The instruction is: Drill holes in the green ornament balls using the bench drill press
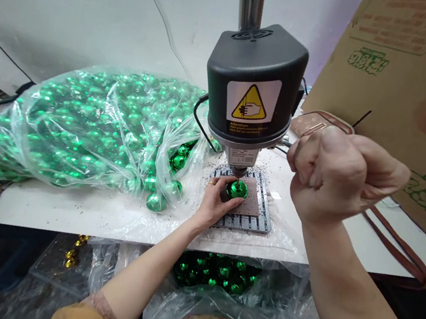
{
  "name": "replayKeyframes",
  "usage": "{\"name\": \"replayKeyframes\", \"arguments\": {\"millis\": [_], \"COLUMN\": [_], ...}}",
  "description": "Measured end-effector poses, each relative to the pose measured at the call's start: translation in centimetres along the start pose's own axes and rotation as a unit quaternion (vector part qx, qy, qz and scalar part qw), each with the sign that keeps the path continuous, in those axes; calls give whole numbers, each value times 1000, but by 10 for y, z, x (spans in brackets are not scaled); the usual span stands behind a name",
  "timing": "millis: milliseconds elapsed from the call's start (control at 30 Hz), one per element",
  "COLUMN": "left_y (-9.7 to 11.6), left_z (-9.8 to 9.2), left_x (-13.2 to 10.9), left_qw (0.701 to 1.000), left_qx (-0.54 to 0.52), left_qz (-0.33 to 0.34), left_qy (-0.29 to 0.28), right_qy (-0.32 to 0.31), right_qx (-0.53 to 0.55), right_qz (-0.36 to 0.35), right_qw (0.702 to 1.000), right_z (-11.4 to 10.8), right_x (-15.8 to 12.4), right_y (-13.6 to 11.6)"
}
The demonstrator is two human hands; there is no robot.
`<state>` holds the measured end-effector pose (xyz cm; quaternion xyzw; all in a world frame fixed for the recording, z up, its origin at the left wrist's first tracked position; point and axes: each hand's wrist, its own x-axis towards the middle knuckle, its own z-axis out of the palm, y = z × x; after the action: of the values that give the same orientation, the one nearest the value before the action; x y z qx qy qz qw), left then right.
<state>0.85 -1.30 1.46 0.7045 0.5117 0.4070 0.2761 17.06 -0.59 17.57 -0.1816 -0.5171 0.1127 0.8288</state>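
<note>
My left hand (215, 201) holds a shiny green faceted ball (238, 189) between thumb and fingers. The ball sits on a square brownish pad (253, 202) on the slotted grey base plate (266, 222). Right above it is the chuck (239, 171) of a small black drill press (256, 76), its bit reaching down to the ball's top; how deep it goes I cannot tell. My right hand (332, 171) is raised at the machine's right side, fingers wrapped round the feed lever (282, 149), most of which the fist hides.
A big clear plastic bag (82, 130) full of green balls lies left on the white table (51, 210). One loose green ball (156, 202) is at its mouth. An open bag below the table edge holds green balls (216, 272). Right stands a cardboard box (405, 112), with a brown strap (395, 246) nearby.
</note>
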Motion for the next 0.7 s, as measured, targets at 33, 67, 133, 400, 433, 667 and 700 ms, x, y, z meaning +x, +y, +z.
{"name": "replayKeyframes", "arguments": {"millis": [33, 67, 133, 400, 433, 667, 700], "left_y": [0, 0, -1, -2, -2, -2, -3], "left_z": [0, 0, 1, 1, 1, 2, 2], "left_x": [0, 0, 0, -1, -1, -2, -2], "left_qw": [1000, 1000, 1000, 1000, 1000, 1000, 1000], "left_qx": [1, 1, 0, 6, 5, 2, 2], "left_qz": [1, 1, 3, 8, 8, 10, 9], "left_qy": [0, 0, -1, -2, -1, 4, 4], "right_qy": [-6, -16, -33, -18, -23, -50, -57], "right_qx": [2, 5, 6, -13, -11, 0, 9], "right_qz": [-8, -10, -8, -37, -45, -75, -80], "right_qw": [1000, 1000, 999, 999, 999, 996, 995], "right_z": [-2, -4, -8, -14, -14, -20, -21], "right_x": [-2, -4, -8, -18, -18, -24, -25], "right_y": [1, 1, 2, 9, 9, 13, 14]}}
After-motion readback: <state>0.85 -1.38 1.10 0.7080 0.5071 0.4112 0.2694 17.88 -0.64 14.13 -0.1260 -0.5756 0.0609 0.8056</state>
